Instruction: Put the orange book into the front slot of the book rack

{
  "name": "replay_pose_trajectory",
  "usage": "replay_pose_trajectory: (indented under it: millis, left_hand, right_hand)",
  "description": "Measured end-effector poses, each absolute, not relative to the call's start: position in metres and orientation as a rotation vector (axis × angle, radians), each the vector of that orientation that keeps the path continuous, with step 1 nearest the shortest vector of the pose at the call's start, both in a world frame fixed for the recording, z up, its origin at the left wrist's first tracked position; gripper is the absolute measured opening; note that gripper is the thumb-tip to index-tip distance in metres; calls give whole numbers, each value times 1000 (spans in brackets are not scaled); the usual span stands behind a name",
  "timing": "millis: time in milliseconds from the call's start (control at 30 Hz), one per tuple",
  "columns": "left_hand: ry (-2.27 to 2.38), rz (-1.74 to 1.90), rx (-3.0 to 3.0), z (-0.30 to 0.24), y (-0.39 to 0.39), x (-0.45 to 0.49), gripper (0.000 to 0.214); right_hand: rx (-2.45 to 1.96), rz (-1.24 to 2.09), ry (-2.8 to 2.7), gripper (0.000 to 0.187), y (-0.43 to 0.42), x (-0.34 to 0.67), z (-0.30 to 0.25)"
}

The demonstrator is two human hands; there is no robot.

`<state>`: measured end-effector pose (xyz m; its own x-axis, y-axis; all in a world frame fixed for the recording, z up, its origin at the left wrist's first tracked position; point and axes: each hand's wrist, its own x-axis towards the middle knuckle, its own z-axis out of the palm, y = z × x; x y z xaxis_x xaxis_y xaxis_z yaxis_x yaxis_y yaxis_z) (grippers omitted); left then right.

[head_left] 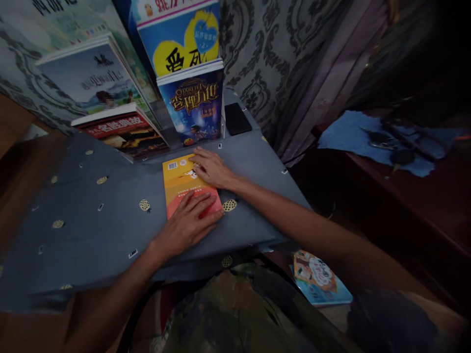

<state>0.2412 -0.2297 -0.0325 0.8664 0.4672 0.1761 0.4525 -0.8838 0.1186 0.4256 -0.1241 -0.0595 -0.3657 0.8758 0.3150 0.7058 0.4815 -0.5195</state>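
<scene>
A yellow-to-pink book lies on the grey-blue tablecloth, with a barcode at its far left corner. My left hand rests on the book's near part, its fingers stretched out across the pink end. On the far right part of the cover lies my right hand, its fingers extended toward the left over the small white figure. Both palms face down, and neither hand is wrapped around the book. Just beyond it stands an upright blue book with gold lettering.
Several books stand in stepped rows at the back, among them a red-and-black book and a blue-and-yellow book. A black phone lies to their right. More books sit below the table's right edge. A blue cloth covers a dark red surface.
</scene>
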Motion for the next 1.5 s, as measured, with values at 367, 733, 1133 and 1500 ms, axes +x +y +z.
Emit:
replay_pose_trajectory:
  millis: [367, 733, 1133, 1500]
  left_hand:
    - [644, 360, 3113, -31, -226, 219, 33]
    - [1371, 403, 2970, -9, -223, 191, 28]
    - [1868, 35, 2947, -15, -182, 271, 34]
    - [1864, -74, 2926, -14, -179, 278, 39]
  right_hand:
    - [-1293, 336, -2161, 32, -124, 433, -53]
    - [-1389, 675, -1687, 26, -125, 442, -47]
    - [-1293, 798, -1543, 29, -122, 445, -54]
    - [-1374, 698, -1642, 29, -125, 443, -51]
